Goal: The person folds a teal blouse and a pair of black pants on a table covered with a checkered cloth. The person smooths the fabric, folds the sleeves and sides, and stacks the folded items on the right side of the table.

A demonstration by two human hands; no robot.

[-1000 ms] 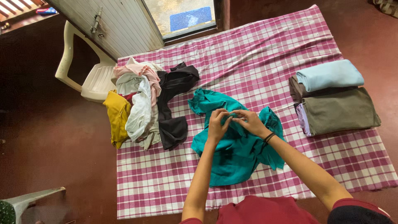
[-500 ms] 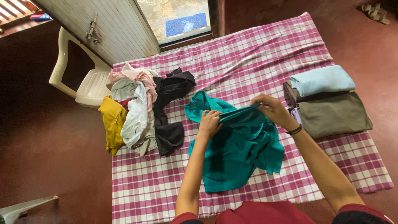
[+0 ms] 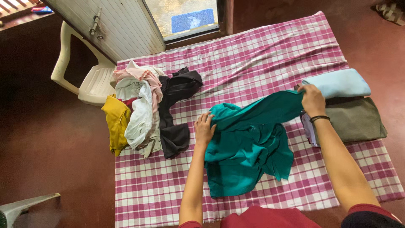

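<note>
A teal garment (image 3: 249, 147) lies rumpled on a pink and white checked cloth (image 3: 261, 50) spread on the floor. My left hand (image 3: 204, 128) grips its left end near the cloth's middle. My right hand (image 3: 312, 100), with a dark band on the wrist, grips the other end and holds it stretched out to the right, close to the folded stack. The garment's top edge runs taut between both hands.
A heap of unfolded clothes (image 3: 143, 109) in yellow, white, pink and black lies at the left. Folded pieces, a light blue one (image 3: 337, 83) over an olive one (image 3: 354, 120), sit at the right. A white plastic chair (image 3: 84, 80) and a door stand behind.
My hands, together on the teal garment a second ago, have drawn apart. My right hand moved far to the right, stretching the garment's edge; my left hand shifted slightly left and down.
</note>
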